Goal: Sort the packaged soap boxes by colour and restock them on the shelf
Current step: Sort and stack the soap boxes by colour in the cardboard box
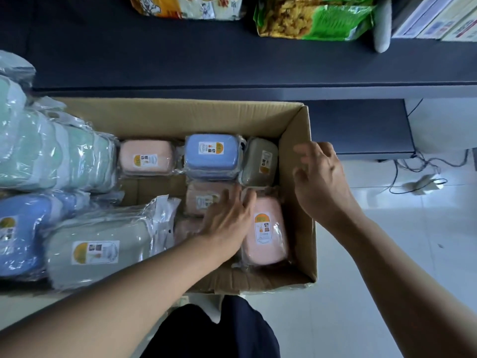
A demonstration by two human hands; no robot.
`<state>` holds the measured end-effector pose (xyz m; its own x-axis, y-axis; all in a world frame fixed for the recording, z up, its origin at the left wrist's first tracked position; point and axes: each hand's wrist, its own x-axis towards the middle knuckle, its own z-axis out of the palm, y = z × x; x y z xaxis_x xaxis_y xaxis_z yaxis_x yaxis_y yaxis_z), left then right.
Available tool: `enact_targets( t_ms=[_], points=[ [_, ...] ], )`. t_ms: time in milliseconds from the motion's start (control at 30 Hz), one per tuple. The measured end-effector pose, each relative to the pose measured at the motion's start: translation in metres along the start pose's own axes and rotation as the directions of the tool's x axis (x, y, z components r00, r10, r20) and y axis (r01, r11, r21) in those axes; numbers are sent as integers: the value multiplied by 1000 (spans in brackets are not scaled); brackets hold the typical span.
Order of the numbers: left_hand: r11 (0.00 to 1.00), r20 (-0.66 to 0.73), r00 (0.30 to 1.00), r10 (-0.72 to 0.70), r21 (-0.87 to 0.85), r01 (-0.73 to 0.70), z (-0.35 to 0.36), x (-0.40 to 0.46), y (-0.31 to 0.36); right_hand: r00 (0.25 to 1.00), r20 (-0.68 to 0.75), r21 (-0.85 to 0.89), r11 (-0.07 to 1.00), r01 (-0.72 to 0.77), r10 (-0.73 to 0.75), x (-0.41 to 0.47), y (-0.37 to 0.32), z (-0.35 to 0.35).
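The cardboard box (296, 177) stands on the floor below the dark shelf (232, 60) and contains wrapped soap boxes. The left hand (227, 223) reaches into the box, fingers extended and released, resting across a pink soap box (204, 200) and just beside another pink soap box (268, 233) to its right. The right hand (320, 177) hovers at the right box wall, fingers loosely spread, grasping nothing. A blue soap box (211, 155) and an olive soap box (260, 161) lie beyond the hands.
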<state>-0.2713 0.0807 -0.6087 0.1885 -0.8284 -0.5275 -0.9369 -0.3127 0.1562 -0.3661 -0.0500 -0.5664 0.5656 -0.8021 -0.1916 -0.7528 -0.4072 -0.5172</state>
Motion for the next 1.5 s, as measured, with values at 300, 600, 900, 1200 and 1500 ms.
enact_targets(
  t_ms=[300,600,900,1200,1500],
  points=[
    [983,-47,998,39,-178,-47,5,5,-15,988,125,-103,989,108,-95,9,-11,19],
    [961,-147,952,-269,-102,256,-65,12,-136,937,302,-142,964,227,-176,12,-53,62],
    [963,39,974,-222,169,212,1,44,-232,870,452,-341,863,374,-198,0,-66,161],
    [932,67,960,-272,268,245,30,73,-238,924,359,-651,674,349,-132,9,-59,217],
    [945,25,968,-250,225,238,27,62,-234,947,274,-476,831,287,-170,1,-52,188]
  ],
)
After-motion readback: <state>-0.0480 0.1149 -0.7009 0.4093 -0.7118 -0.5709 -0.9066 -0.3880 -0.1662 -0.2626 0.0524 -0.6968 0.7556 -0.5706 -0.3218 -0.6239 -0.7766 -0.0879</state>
